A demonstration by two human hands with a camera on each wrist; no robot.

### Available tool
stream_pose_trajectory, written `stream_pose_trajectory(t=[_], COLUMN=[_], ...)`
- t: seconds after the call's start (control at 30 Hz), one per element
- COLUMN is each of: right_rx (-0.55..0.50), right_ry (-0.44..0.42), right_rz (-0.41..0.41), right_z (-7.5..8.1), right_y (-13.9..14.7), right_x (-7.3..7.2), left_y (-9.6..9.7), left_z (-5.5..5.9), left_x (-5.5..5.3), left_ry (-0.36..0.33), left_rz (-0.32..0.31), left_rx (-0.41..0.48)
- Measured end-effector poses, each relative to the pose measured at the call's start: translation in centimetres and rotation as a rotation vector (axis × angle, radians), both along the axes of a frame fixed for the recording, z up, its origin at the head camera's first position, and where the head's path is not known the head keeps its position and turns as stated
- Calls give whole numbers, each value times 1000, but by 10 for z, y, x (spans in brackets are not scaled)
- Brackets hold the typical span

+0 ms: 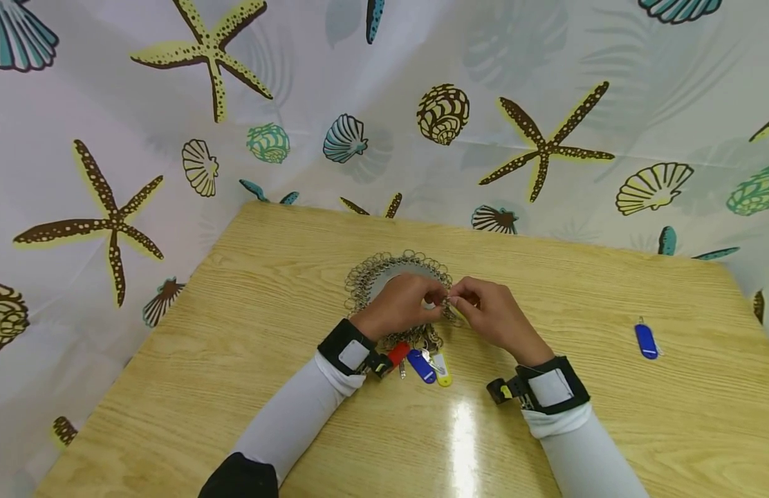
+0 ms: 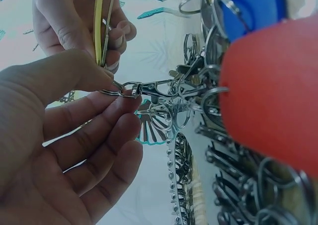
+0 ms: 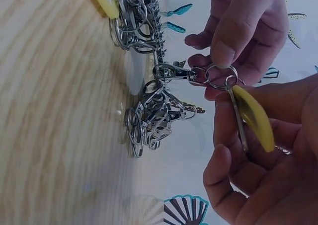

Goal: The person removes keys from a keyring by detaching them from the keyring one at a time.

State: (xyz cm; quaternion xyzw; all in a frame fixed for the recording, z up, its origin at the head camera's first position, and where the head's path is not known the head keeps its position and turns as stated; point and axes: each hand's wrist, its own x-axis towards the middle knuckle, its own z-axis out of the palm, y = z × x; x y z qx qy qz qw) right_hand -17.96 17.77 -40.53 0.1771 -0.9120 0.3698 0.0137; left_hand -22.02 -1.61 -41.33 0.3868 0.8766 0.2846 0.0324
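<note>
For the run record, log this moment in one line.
left hand: pinches split ring on swivel clasp | right hand: holds yellow key tag at that ring | lone blue key tag: on table, right

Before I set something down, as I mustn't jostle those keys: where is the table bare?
The table is bare left of the key rings, toward the patterned cloth, and between the right hand and the lone blue tag. Crowded: the middle, with the left hand over the rings and a red tag, second blue tag and yellow tag nearby.
</note>
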Motion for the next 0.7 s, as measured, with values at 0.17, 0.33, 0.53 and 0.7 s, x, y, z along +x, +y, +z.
stream_pose_trajectory(t=[0.17, 0.33, 0.53, 0.7], right_rx=[-8, -22, -19, 3], right_ry=[-58, -72, -16, 42], right_rz=[-34, -49, -18, -13], right_z=[0, 1, 1, 0], right_y=[-1, 0, -1, -1], right_x=[0, 1, 1, 0], left_y=[1, 0, 0, 0], left_z=[1, 0, -1, -2], left_x=[1, 1, 1, 1], left_ry=[14, 14, -49, -55], left_rz=[-9, -14, 26, 56], left_rx=[-14, 8, 43, 37])
